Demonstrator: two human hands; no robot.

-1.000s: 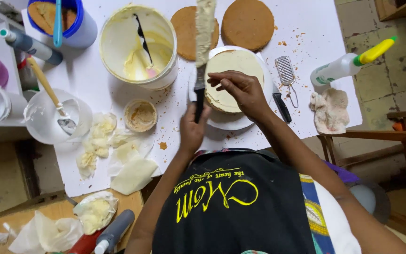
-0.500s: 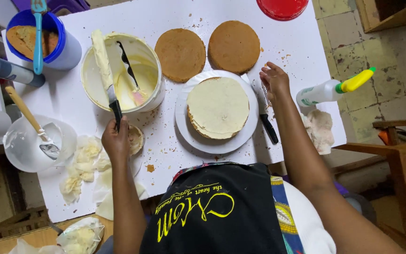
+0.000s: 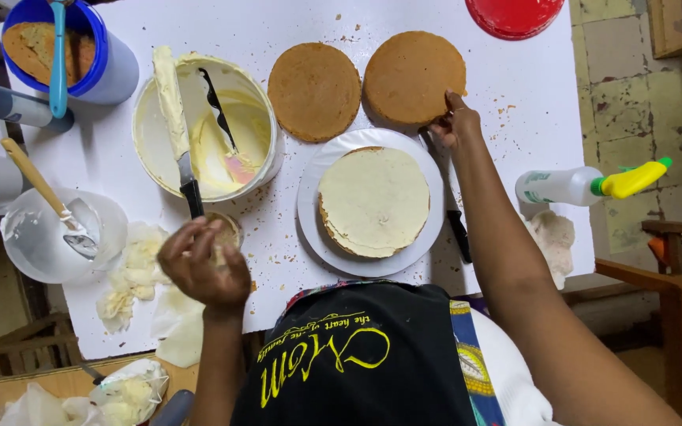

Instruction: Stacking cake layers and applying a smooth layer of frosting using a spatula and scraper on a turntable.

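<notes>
Right hand (image 3: 455, 126) reaching out to the near edge of the right-hand bare cake round (image 3: 414, 77), fingertips touching its rim, fingers loosely spread, nothing gripped. Left hand (image 3: 203, 264) hovering low over the white surface (image 3: 278, 237) just short of the frosting tub (image 3: 203, 126), fingers curled loosely together, empty as far as can be told; beneath it a small round cup (image 3: 226, 229), partly hidden. Long spatula (image 3: 177, 126) laid across the tub's rim, blade thick with cream, dark handle pointing toward the left hand but apart from it. Second bare cake round (image 3: 314, 91) lying just beside the first, both flat on the surface beyond the white plate (image 3: 309, 221). On the plate a frosted cake layer (image 3: 372, 201), cream spread smooth over its top. Dark-handled knife (image 3: 458, 233) resting along the plate's right side under the right forearm. White squeeze bottle (image 3: 566, 185) with yellow cap lying on its side further right. Clear bowl (image 3: 41, 237) with a wooden-handled scraper at far left, blue tub (image 3: 80, 47) above it
</notes>
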